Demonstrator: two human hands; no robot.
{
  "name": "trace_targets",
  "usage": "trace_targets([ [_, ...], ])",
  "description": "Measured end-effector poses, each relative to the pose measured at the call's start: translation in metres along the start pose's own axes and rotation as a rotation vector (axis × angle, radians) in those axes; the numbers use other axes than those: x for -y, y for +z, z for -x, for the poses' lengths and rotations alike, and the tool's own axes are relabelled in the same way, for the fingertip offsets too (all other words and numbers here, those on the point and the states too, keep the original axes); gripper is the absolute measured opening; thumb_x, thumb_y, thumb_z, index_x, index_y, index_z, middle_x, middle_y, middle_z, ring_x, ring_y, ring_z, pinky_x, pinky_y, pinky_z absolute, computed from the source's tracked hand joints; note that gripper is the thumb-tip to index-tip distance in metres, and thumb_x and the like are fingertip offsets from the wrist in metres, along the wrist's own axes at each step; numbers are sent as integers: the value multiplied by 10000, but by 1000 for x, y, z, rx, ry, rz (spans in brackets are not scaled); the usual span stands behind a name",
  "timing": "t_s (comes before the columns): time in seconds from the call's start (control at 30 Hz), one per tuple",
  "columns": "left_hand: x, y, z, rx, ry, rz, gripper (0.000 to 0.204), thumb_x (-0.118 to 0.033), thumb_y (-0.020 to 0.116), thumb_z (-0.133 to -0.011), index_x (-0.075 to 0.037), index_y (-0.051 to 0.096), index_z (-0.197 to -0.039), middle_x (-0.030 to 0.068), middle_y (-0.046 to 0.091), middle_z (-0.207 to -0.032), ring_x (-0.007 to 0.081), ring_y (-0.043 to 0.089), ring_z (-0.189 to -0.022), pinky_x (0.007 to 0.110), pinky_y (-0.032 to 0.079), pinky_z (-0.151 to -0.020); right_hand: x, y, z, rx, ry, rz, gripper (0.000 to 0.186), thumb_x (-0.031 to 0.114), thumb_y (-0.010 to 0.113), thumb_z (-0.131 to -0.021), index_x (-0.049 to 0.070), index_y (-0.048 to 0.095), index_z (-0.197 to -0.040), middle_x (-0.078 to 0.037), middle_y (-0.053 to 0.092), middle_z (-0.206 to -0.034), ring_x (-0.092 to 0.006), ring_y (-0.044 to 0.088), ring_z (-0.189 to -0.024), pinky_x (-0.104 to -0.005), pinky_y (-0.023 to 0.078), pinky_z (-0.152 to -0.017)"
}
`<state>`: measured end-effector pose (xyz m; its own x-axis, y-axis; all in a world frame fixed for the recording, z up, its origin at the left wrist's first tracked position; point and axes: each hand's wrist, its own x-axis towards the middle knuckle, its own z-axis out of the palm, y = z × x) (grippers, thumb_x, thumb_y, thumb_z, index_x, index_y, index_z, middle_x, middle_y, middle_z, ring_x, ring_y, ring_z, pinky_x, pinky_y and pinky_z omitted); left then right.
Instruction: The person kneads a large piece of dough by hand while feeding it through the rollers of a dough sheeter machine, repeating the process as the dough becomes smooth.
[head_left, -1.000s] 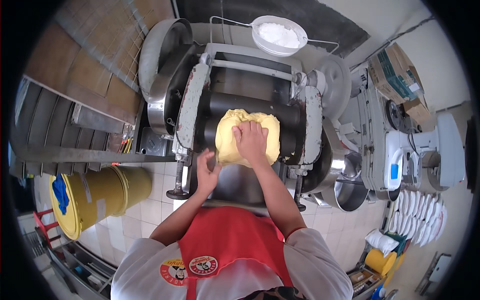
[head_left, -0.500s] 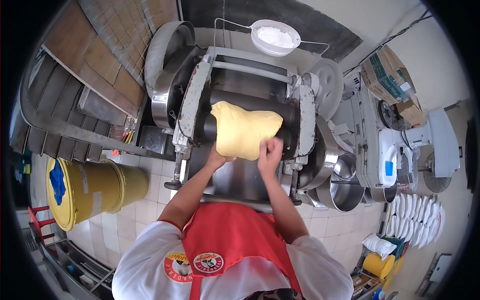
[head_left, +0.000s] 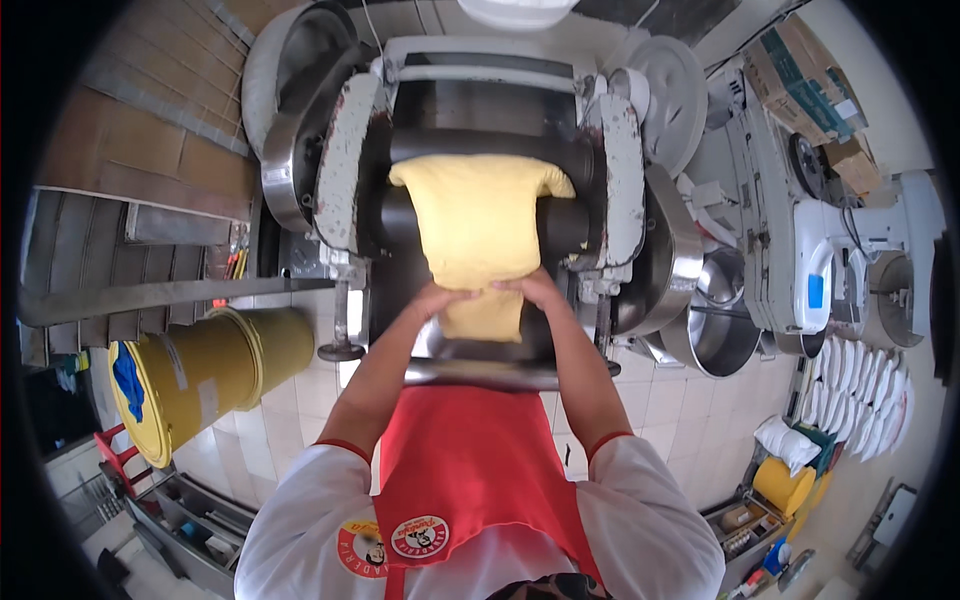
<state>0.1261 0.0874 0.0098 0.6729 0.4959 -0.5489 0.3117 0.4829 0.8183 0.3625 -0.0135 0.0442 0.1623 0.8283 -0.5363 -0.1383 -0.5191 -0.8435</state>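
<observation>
Gripping the yellow dough [head_left: 480,220] at either edge, we have our left hand [head_left: 440,298] and right hand [head_left: 530,287] partly curled, some fingers hidden; it drapes over dark rollers [head_left: 565,222] beyond both hands, one end on their near side.

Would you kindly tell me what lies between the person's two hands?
Yellow dough lies between the left hand and the right hand, as the head view shows.
</observation>
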Motion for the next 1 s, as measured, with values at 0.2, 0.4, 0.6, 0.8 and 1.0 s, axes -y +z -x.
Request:
trace_targets([
  [0.2, -82, 15, 40, -41, 125, -92, 775, -228, 893, -773, 8, 557, -1430, 136, 667, -1359, 259, 631, -1248, 367, 467, -1082, 22, -5, 11, 68, -82, -294, 690, 155, 866, -812, -21, 570, -1410, -155, 665, -1346, -273, 632, -1243, -385, 513, -1045],
  [0.4, -114, 30, 90, -41, 133, 83, 892, -306, 863, -819, -16, 416, -1534, 171, 581, -1451, 273, 549, -1354, 381, 439, -1123, 52, 4, 54, 27, -81, -618, 639, 240, 827, -870, -44, 578, -1385, -185, 679, -1298, -272, 673, -1175, -408, 541, -999],
  [0.6, -57, 36, 66, -200, 128, 85, 854, -361, 816, -889, -21, 393, -1548, 152, 568, -1462, 254, 562, -1337, 381, 448, -1121, 28, 29, 43, -3, -96, -305, 650, 220, 834, -868, -66, 568, -1387, -187, 668, -1311, -252, 684, -1127, -374, 567, -924],
  [0.8, -65, 61, 80, -106, 136, 275, 745, -352, 795, -905, 6, 488, -1481, 154, 627, -1386, 248, 639, -1230, 371, 522, -1035, 57, 6, 75, 37, -112, -283, 590, 242, 845, -853, -83, 634, -1297, -180, 725, -1190, -255, 725, -1038, -372, 575, -900],
  [1.0, -90, 65, 75, -65, 146, 386, 692, -287, 780, -920, 43, 489, -1455, 174, 654, -1330, 270, 686, -1155, 396, 573, -967, 72, -3, 84, 14, -147, -380, 523, 203, 801, -890, -68, 618, -1298, -172, 720, -1182, -249, 725, -1010, -369, 578, -892],
])
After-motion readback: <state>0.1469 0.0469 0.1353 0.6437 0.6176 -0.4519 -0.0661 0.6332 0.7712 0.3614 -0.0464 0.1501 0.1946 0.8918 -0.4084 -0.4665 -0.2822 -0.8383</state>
